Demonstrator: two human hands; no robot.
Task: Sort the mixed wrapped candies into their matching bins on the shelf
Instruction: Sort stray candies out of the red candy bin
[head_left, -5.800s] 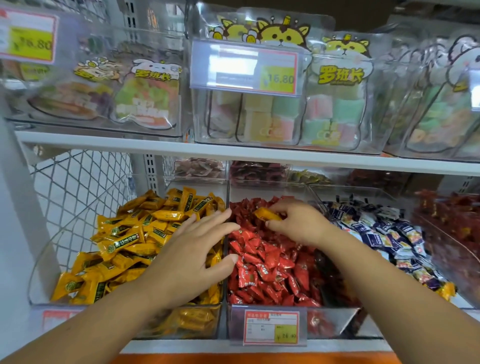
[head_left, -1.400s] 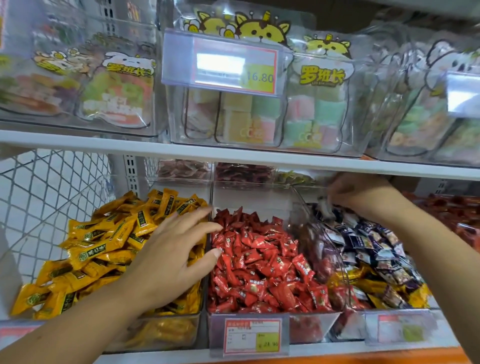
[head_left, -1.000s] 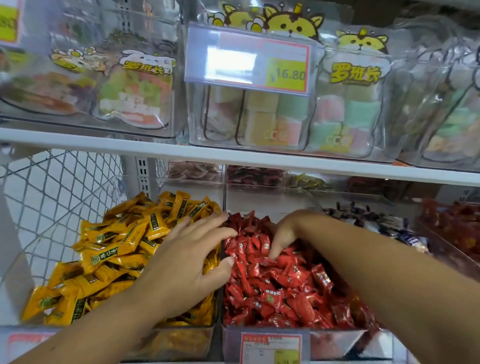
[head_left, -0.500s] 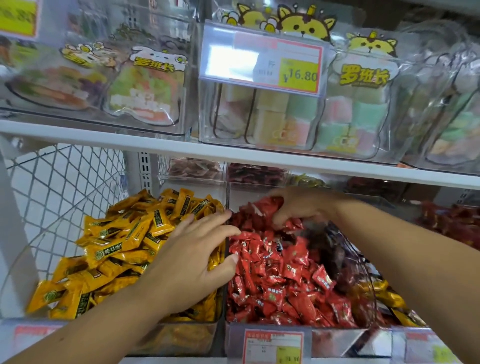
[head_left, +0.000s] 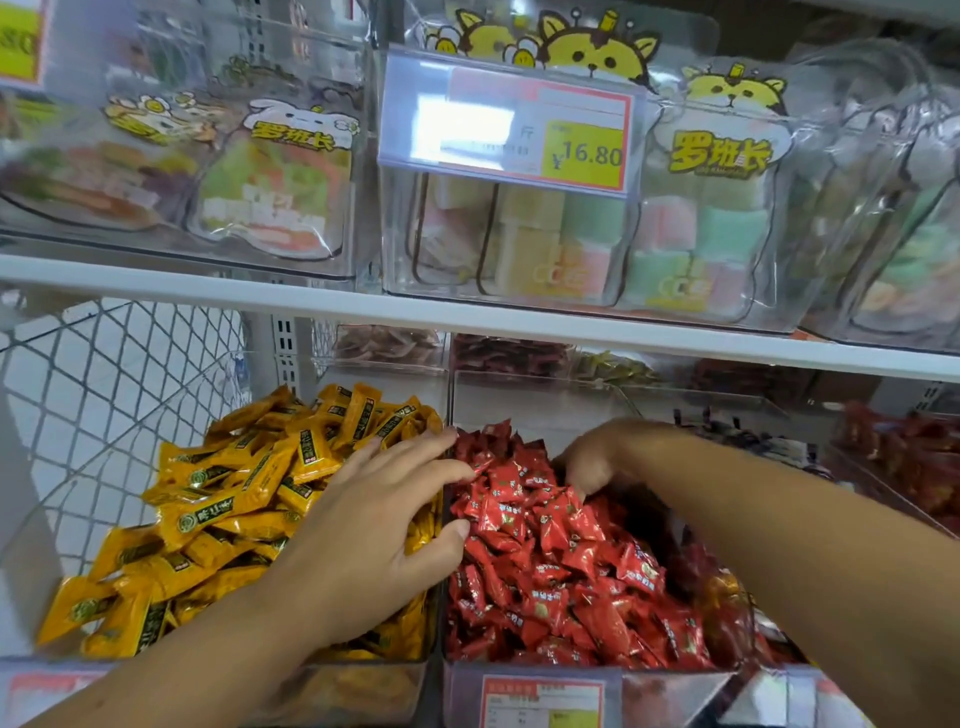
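Clear plastic bins (head_left: 670, 686); left hand (head_left: 374, 519) splayed flat on yellow candies (head_left: 234, 499); right hand (head_left: 597, 457), grip hidden, in red candies (head_left: 561, 571).

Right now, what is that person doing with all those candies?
A person is sorting candies in a shop. The left hand rests flat on the yellow candies, right beside the red candies. The right hand reaches into the back of the red pile, fingers curled down among the wrappers. Whether it holds one is hidden.
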